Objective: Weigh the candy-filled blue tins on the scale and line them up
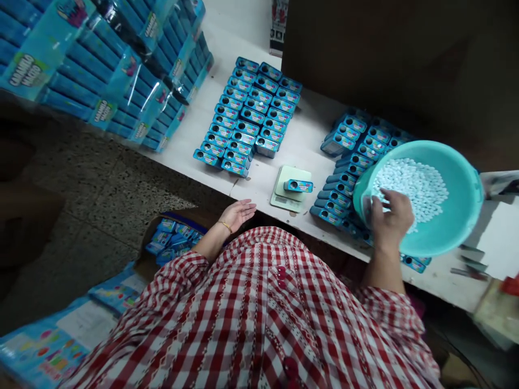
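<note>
My left hand (240,214) hangs at the table's front edge, palm turned up and fingers stretched out, with nothing in it. Over the left side of a turquoise basin (458,216) is my right hand (391,215), its fingers curled near a clear, hard-to-make-out item at the basin's rim. Whether the fingers grip this item is not clear. Small white candies (421,186) lie in the basin. Between my hands, a pale green scale (286,202) bears one small blue box (299,186) lying flat.
Rows of upright blue boxes (247,127) stand left of the scale, and more blue boxes (338,189) stand beside the basin. Wrapped blue packs (101,70) fill the upper left. An open carton (148,262) of blue packets sits below the table.
</note>
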Demonstrator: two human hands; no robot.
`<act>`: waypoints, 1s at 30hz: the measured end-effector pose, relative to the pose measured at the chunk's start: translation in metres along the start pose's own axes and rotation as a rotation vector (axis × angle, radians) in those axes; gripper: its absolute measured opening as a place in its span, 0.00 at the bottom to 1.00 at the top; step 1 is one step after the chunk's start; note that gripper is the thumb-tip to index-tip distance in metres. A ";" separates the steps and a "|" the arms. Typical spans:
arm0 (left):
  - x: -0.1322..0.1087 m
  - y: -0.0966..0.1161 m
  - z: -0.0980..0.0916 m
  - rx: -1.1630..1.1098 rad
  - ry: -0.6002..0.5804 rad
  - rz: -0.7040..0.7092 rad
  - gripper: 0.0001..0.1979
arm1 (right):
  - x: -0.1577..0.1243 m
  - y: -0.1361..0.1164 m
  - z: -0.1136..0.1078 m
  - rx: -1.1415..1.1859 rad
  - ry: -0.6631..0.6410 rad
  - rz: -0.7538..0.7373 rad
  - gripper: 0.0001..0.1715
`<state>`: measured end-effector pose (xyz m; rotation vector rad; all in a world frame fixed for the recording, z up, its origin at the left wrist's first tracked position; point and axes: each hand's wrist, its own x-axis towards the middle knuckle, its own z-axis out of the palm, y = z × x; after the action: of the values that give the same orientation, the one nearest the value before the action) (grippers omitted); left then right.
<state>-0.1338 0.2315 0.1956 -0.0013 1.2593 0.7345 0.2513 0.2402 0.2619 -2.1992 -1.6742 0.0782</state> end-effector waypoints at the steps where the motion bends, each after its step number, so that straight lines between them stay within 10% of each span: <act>1: 0.001 -0.002 0.003 -0.010 0.024 0.013 0.13 | 0.007 0.023 -0.002 -0.069 -0.073 0.024 0.27; 5: 0.001 -0.011 0.026 -0.066 0.062 0.065 0.14 | 0.028 0.085 0.019 -0.203 -0.487 -0.218 0.34; 13: -0.005 -0.050 0.077 -0.138 0.017 0.061 0.11 | 0.042 0.105 0.032 -0.193 -0.699 -0.538 0.17; 20: -0.022 -0.050 0.112 -0.051 -0.189 0.037 0.08 | 0.067 0.136 0.005 0.389 -0.552 0.139 0.20; 24: -0.024 -0.048 0.149 -0.059 -0.463 -0.111 0.10 | 0.067 0.092 -0.035 0.584 -0.502 0.217 0.21; 30: -0.007 -0.057 0.182 -0.242 -0.629 -0.360 0.20 | 0.014 -0.048 -0.025 0.394 -0.603 -0.606 0.11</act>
<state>0.0498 0.2539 0.2412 -0.1772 0.5439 0.5095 0.2182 0.2576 0.3031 -1.3766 -2.3186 0.8898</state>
